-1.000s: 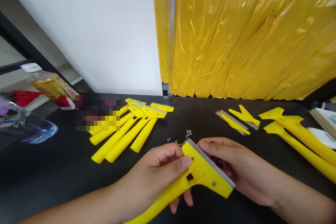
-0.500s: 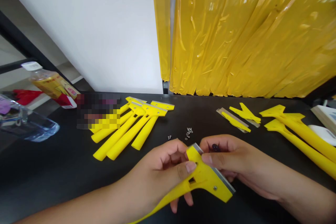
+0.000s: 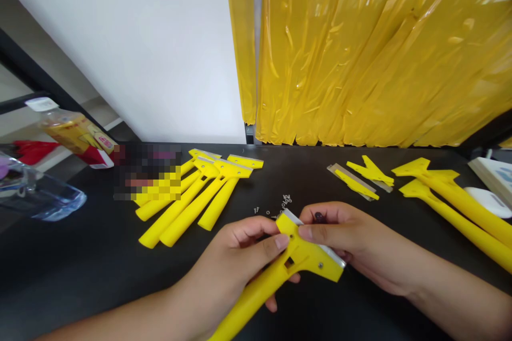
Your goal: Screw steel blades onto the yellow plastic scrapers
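Observation:
A yellow scraper [image 3: 308, 256] with a metal blade along its head is held between both hands, its handle slanting down to the lower left. My left hand [image 3: 248, 256] grips it below the head, with the thumb beside an open screw hole. My right hand [image 3: 340, 232] pinches the head at its blade edge, and a small dark object [image 3: 319, 217] shows by its curled index finger; its kind is unclear. One screw [image 3: 320, 265] sits in the head's other hole. Just beyond the hands lie small loose screws and nuts [image 3: 286, 200].
Several yellow scrapers [image 3: 188, 202] lie fanned out at left, partly under a blurred patch. Blades and yellow clamp strips [image 3: 356, 184] lie at right, near yellow handles [image 3: 452, 197]. A drink bottle [image 3: 76, 133] and a clear plastic container [image 3: 44, 189] stand far left. Yellow film [image 3: 360, 53] hangs behind.
The scraper has tilted and risen slightly, showing more of its handle. Both hands have shifted a little up and left with it, still holding on. The whole view has moved slightly.

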A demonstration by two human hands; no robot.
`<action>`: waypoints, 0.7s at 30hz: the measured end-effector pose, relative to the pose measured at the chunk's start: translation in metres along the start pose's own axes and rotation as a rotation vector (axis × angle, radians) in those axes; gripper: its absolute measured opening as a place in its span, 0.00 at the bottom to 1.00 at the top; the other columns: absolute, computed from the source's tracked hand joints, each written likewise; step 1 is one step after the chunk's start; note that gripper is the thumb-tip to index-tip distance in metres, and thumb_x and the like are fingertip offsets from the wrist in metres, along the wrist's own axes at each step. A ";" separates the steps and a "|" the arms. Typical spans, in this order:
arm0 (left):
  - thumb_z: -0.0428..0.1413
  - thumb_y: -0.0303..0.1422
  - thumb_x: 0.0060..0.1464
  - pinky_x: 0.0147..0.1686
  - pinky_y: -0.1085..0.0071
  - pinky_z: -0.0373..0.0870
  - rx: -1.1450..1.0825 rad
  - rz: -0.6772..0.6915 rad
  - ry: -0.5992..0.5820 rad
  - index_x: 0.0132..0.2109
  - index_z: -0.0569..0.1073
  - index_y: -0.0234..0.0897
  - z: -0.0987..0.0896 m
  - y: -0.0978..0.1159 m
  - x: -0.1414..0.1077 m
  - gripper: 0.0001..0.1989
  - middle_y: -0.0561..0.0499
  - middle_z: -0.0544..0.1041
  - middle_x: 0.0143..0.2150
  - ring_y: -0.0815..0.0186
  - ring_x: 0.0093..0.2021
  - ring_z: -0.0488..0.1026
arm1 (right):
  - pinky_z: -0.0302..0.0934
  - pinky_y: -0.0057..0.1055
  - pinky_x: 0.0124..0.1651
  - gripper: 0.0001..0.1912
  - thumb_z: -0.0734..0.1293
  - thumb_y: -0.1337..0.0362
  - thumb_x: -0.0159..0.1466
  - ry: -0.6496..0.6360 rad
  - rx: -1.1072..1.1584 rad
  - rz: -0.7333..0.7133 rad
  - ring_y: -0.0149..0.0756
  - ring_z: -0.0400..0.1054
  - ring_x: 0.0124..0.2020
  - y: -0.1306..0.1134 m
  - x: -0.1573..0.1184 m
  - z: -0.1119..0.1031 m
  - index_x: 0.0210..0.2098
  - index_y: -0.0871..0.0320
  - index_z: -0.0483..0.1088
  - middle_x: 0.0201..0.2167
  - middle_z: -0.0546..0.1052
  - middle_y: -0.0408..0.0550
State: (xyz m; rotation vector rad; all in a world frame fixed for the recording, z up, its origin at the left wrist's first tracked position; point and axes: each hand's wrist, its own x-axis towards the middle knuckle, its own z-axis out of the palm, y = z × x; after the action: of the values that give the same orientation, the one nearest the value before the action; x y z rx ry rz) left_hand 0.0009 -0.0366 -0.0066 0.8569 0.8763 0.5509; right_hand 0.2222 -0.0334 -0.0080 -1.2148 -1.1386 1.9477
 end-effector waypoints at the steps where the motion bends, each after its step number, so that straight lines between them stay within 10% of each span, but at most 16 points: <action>1: 0.63 0.40 0.63 0.24 0.76 0.76 -0.006 0.002 0.004 0.43 0.77 0.36 0.000 0.000 0.000 0.11 0.46 0.81 0.38 0.59 0.39 0.82 | 0.42 0.27 0.26 0.19 0.77 0.49 0.62 0.009 -0.007 -0.002 0.26 0.54 0.23 0.000 0.001 0.000 0.33 0.58 0.72 0.24 0.68 0.38; 14: 0.56 0.39 0.69 0.19 0.80 0.72 -0.050 -0.088 -0.044 0.46 0.78 0.34 -0.001 -0.003 0.002 0.11 0.43 0.83 0.35 0.62 0.33 0.82 | 0.49 0.27 0.28 0.17 0.74 0.50 0.65 0.071 -0.219 -0.023 0.28 0.57 0.26 -0.001 0.000 -0.004 0.32 0.58 0.73 0.25 0.70 0.38; 21: 0.60 0.38 0.66 0.23 0.75 0.75 -0.079 0.188 0.255 0.47 0.77 0.37 -0.019 0.015 0.011 0.10 0.46 0.81 0.40 0.63 0.34 0.80 | 0.61 0.33 0.42 0.17 0.68 0.45 0.70 0.539 -0.541 -0.496 0.37 0.68 0.39 -0.013 0.001 -0.033 0.45 0.49 0.81 0.39 0.78 0.45</action>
State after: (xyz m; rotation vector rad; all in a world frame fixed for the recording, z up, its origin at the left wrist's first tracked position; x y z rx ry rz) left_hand -0.0102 -0.0125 -0.0056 0.8125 1.0030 0.8678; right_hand 0.2518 -0.0143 -0.0041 -1.4276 -1.5205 0.8923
